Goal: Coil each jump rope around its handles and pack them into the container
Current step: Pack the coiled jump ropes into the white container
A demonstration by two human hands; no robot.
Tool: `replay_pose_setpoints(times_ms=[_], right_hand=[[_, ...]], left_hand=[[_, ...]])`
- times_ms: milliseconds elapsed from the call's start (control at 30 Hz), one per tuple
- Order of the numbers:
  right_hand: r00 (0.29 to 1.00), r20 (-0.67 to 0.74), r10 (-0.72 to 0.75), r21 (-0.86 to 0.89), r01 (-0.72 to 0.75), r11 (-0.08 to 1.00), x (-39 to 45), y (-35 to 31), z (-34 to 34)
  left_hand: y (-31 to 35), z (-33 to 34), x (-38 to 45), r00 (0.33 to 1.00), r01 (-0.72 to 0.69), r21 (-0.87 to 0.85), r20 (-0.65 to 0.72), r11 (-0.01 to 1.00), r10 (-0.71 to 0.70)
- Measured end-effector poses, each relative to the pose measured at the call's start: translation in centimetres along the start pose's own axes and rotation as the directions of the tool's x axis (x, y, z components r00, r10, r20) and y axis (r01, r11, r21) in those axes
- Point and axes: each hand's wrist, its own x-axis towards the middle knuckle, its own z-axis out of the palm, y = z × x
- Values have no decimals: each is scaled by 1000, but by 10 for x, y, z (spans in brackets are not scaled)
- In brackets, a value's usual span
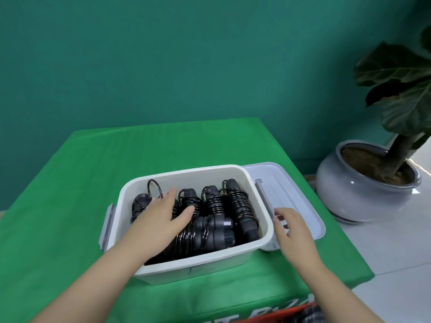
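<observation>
Left hand [161,220] flat, fingers straight, pressing down on the coiled black jump ropes [214,220] inside the white container [198,264] on the green tablecloth [70,183]. Right hand [292,231] – fingers loosely bent, holding nothing – rests on the grey lid [291,183] lying just beside the container. Potted plant [366,180] far right, on the floor.

A white box [263,220] sits open at the centre of the frame, its grey lid [300,197] lying flat just to its right, partly tucked under it. Inside lie black ropes [240,206], each coiled round its handles: several stand side by side along the back, one lies crosswise in front [205,234]. A loose loop [155,186] sticks up at the back left.
</observation>
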Motion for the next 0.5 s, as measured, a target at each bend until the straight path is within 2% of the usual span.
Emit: replay_pose_setpoints(times_ms=[100,167,333,433,500], right_hand=[[966,254,-46,-161,89,983,-8,23,5],[943,327,-62,-225,141,964,-15,35,10],[964,240,-116,-215,169,962,-24,50,24],[959,199,-201,-201,240,950,-25,48,24],[969,137,-205,-202,230,952,-25,44,18]], left_hand=[[-6,3,-2,998,-59,-53,-18,997,59],[-6,5,-1,998,-46,-98,-57,994,40],[-7,10,-2,997,3,-85,-80,996,-10],[-5,11,-1,994,9,74,-112,997,0],[-6,10,0,991,16,172,-137,985,8]])
